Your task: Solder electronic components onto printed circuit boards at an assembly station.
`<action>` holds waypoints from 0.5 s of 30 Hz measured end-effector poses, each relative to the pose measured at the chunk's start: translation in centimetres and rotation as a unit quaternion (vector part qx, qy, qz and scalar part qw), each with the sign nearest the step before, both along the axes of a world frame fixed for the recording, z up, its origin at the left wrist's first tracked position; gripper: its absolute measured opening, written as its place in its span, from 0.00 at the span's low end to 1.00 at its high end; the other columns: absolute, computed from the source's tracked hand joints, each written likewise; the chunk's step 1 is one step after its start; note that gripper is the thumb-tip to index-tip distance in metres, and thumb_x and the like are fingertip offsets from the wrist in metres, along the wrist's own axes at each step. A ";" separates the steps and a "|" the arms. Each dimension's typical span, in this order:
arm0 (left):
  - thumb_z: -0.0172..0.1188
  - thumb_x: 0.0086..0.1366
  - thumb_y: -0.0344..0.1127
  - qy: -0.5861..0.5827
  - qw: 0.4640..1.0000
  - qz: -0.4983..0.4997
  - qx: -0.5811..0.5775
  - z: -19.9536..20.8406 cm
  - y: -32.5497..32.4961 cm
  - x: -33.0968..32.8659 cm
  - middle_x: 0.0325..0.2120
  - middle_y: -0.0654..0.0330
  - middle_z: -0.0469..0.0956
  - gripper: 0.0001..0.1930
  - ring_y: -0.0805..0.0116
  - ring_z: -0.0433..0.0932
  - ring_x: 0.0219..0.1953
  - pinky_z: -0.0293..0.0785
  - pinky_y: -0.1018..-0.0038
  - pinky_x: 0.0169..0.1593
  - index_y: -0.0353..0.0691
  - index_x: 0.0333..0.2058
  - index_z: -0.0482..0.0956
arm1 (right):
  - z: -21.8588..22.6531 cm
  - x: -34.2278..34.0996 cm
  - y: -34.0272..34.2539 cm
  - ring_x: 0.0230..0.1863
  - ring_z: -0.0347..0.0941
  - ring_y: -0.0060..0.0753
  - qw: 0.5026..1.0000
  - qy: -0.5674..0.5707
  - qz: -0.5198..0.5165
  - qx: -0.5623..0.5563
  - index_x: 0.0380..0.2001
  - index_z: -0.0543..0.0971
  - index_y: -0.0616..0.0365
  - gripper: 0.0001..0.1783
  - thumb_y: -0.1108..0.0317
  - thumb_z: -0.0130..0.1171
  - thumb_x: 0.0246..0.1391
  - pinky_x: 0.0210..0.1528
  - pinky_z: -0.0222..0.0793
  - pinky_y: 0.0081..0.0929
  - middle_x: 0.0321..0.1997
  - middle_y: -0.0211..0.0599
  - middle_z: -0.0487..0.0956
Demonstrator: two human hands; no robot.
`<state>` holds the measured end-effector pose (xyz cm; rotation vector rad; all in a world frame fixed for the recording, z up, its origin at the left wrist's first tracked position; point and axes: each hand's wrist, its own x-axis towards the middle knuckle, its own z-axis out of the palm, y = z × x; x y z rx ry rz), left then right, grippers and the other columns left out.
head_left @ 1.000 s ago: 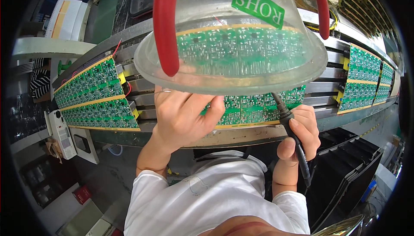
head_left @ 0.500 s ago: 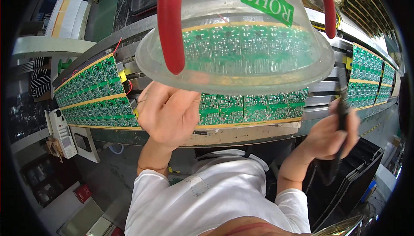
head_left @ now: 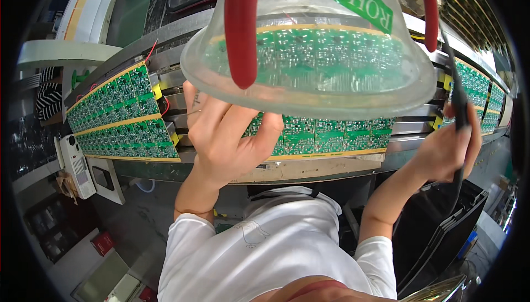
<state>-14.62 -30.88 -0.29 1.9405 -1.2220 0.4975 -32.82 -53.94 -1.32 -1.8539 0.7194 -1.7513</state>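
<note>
My left hand (head_left: 229,142) is over the left end of the middle green circuit board panel (head_left: 331,136), thumb and fingers curled together in a pinch. The clear hood hides its fingertips, and a thin wire-like piece sticks out beside the fingers; what they hold cannot be made out. On the right, my right hand (head_left: 450,147) is closed around a soldering iron (head_left: 459,106) with a black handle, blurred by motion. Its thin end points up past the hood, and its black cord hangs below the hand.
A clear plastic hood (head_left: 309,95) with red arms (head_left: 240,31) covers much of the middle panel. More circuit panels lie to the left (head_left: 121,111) and right (head_left: 469,89) on metal rails. A rack of boards (head_left: 469,9) stands far right; a white box-shaped device (head_left: 77,167) is at left.
My right hand has moved up and to the right with the soldering iron. My left hand has shifted slightly right, its thumb now farther from the palm. The hood appears shifted right in view.
</note>
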 end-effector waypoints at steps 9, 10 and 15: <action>0.65 0.42 0.24 -0.003 0.999 -0.036 -0.032 -1.0 -0.1 0.9 0.31 0.65 0.80 0.11 0.68 0.70 0.28 0.66 0.70 0.45 0.43 0.28 0.86 | -3.7 0.3 4.8 0.31 0.64 0.33 0.966 -0.031 0.255 0.027 0.38 0.78 0.58 0.14 0.59 0.54 0.56 0.40 0.66 0.38 0.32 0.39 0.75; 0.66 0.42 0.24 -0.003 0.999 -0.032 -0.035 -1.1 -0.2 0.9 0.31 0.66 0.82 0.11 0.69 0.69 0.27 0.64 0.70 0.48 0.44 0.27 0.86 | -3.7 0.5 4.8 0.31 0.63 0.32 0.968 -0.031 0.247 0.033 0.37 0.77 0.57 0.14 0.58 0.54 0.56 0.41 0.66 0.38 0.31 0.38 0.74; 0.66 0.45 0.23 -0.027 0.999 -0.016 -0.022 -1.2 0.1 0.9 0.32 0.61 0.82 0.12 0.60 0.74 0.34 0.73 0.64 0.43 0.39 0.32 0.87 | -3.3 0.5 4.7 0.32 0.64 0.33 0.967 -0.027 0.242 0.071 0.38 0.78 0.57 0.14 0.57 0.54 0.57 0.41 0.66 0.38 0.31 0.37 0.75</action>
